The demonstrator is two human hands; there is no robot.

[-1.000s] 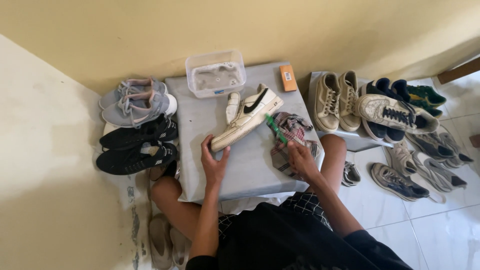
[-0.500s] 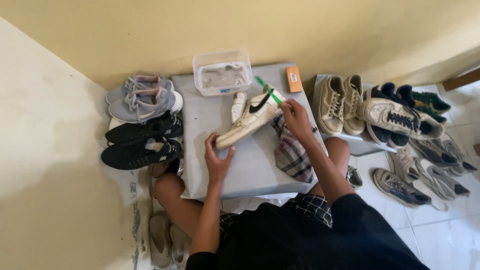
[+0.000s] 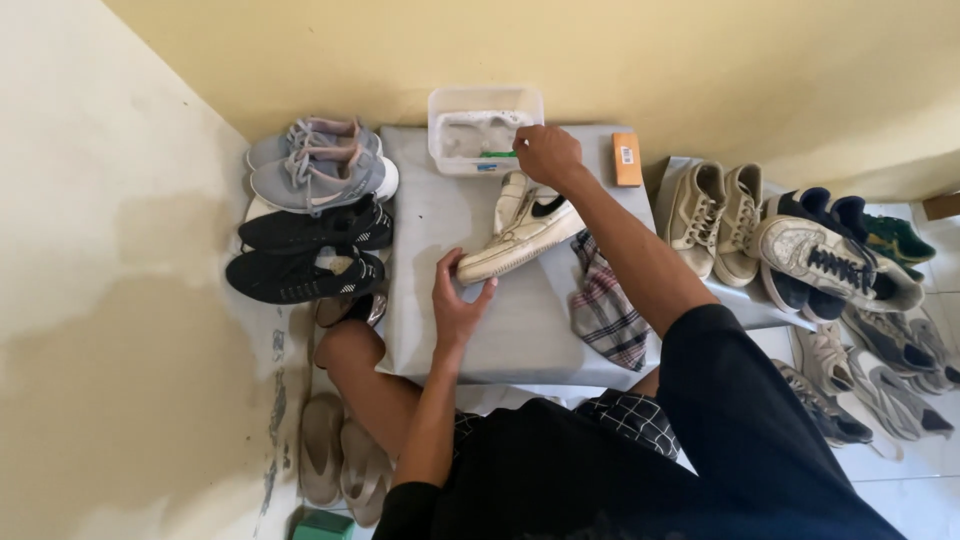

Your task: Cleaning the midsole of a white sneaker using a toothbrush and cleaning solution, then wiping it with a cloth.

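Reaching farther than half a second ago, the right hand (image 3: 545, 152) now sits at the rim of the clear plastic tub (image 3: 485, 128), fingers clenched on a green brush (image 3: 498, 154). Just in front of the tub, the left hand (image 3: 455, 300) grips the toe of the white sneaker (image 3: 520, 235) on the grey table (image 3: 440, 330). Beside the sneaker lies a plaid cloth (image 3: 605, 310). Yellow wall (image 3: 650, 60) rises behind the tub.
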